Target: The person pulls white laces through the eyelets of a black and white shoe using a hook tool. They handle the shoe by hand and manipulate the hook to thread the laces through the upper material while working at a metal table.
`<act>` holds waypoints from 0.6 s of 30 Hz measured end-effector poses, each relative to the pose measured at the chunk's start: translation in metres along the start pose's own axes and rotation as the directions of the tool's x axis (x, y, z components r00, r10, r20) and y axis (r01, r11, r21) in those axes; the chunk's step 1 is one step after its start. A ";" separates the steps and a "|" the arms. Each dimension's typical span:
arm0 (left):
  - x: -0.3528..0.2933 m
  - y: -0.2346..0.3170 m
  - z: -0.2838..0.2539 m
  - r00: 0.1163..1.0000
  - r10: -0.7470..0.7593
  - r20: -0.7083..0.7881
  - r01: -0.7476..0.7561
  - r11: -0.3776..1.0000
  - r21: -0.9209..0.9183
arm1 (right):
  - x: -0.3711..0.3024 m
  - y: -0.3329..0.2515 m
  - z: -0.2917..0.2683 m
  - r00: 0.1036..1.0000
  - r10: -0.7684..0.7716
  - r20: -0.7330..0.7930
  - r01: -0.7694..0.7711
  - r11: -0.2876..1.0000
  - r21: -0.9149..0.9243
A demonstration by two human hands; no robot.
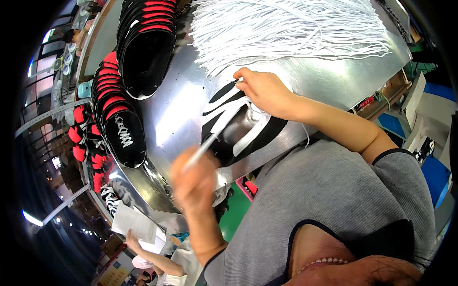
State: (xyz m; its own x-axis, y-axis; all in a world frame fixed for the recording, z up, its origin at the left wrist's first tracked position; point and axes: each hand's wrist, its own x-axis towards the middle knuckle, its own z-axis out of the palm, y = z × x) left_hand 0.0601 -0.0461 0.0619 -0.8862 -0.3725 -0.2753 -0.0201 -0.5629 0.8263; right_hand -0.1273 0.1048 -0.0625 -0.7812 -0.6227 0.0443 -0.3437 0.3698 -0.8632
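A black shoe upper (224,128) with white stripes lies flat on the metal table in front of me. My left hand (194,178), smeared by motion, is closed on a white shoelace (210,143) that stretches taut from the upper. At the upper's far edge, the thumb and fingers of my right hand (267,93) are pinched together. A small dark tip shows at those fingertips, too small to name. Under the right palm, part of the upper is hidden. A loose white lace end (306,136) hangs over the table's near edge.
A thick spread of white shoelaces (291,31) covers the far side of the metal table (176,114). Overlapping rows of black and red uppers (145,62) lie at the left, one nearer row topped by a laced upper (125,136). Beyond, another person holds papers (136,224).
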 end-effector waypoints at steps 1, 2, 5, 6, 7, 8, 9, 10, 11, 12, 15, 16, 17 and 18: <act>-0.006 0.029 -0.007 0.988 0.142 0.057 -0.115 0.937 -0.331 | -0.001 0.004 0.000 0.999 0.000 -0.043 -0.001 1.000 -0.019; -0.023 0.063 -0.009 0.952 0.295 0.079 -0.184 0.759 -0.625 | -0.002 -0.002 -0.001 1.000 0.007 -0.018 -0.008 0.999 -0.033; -0.047 0.079 -0.009 0.934 0.351 -0.058 -0.297 0.680 -0.670 | 0.002 -0.002 0.002 0.998 0.002 -0.064 0.001 0.999 0.049; -0.043 0.054 -0.008 0.892 0.430 -0.141 -0.429 0.902 0.042 | 0.002 -0.008 -0.002 1.000 0.029 -0.009 -0.028 0.999 0.046; -0.029 0.017 -0.004 0.834 0.531 -0.150 -0.275 0.635 0.722 | 0.002 -0.011 -0.005 1.000 0.029 -0.006 -0.028 0.993 0.116; -0.017 -0.010 0.009 0.900 0.433 0.037 -0.220 0.382 0.898 | 0.001 -0.014 -0.008 0.999 0.033 -0.001 -0.033 0.981 0.192; -0.002 -0.034 0.015 0.864 0.418 0.282 -0.377 0.164 0.912 | 0.001 -0.013 -0.012 0.999 0.042 -0.002 -0.040 0.964 0.263; 0.007 -0.045 0.026 0.834 0.373 0.408 -0.400 -0.101 0.911 | 0.000 -0.009 -0.015 0.999 0.014 -0.031 -0.002 0.928 0.374; 0.008 -0.062 0.028 0.851 0.408 0.330 -0.346 -0.037 0.937 | -0.005 -0.014 -0.018 0.999 -0.018 -0.042 0.035 0.900 0.434; 0.012 -0.073 0.027 0.845 0.418 0.334 -0.353 -0.033 0.935 | -0.012 -0.020 -0.027 1.000 -0.021 -0.002 0.020 0.906 0.423; 0.022 -0.087 0.025 0.862 0.415 0.291 -0.341 0.051 0.939 | -0.037 -0.022 -0.037 0.993 -0.108 0.047 0.080 0.911 0.404; 0.024 -0.089 0.024 0.874 0.409 0.263 -0.325 0.091 0.941 | -0.047 -0.025 -0.040 0.989 -0.092 0.113 0.035 0.903 0.428; 0.026 -0.090 0.024 0.870 0.422 0.256 -0.320 0.088 0.943 | -0.056 -0.023 -0.043 0.977 -0.139 0.163 0.073 0.931 0.359; 0.030 -0.092 0.023 0.865 0.433 0.253 -0.320 0.089 0.943 | -0.063 -0.022 -0.044 0.973 -0.125 0.194 0.053 0.939 0.340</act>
State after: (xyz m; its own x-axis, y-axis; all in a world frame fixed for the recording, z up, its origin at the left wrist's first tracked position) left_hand 0.0249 0.0116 -0.0107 -0.8925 -0.3796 0.2437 -0.1549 0.7652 0.6249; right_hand -0.0934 0.1660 -0.0240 -0.6163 -0.7857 0.0538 -0.1868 0.0795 -0.9792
